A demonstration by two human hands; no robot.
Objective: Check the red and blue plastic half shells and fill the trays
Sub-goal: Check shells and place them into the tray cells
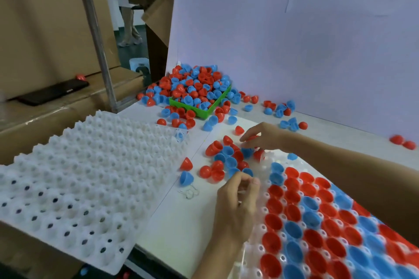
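Left hand (235, 199) at the near edge of the filled tray (256, 253), fingertips curled together; whether they pinch anything, cannot tell. Right hand (264, 137) reaches over the small loose pile of half shells (229, 161) on the bench (181, 222), fingers curled round a red shell (252, 137). Filled tray holds red and blue shells, cups up. Empty white tray (74, 179) lies left. Green bin (205, 113) behind, heaped with shells, many spilled around it.
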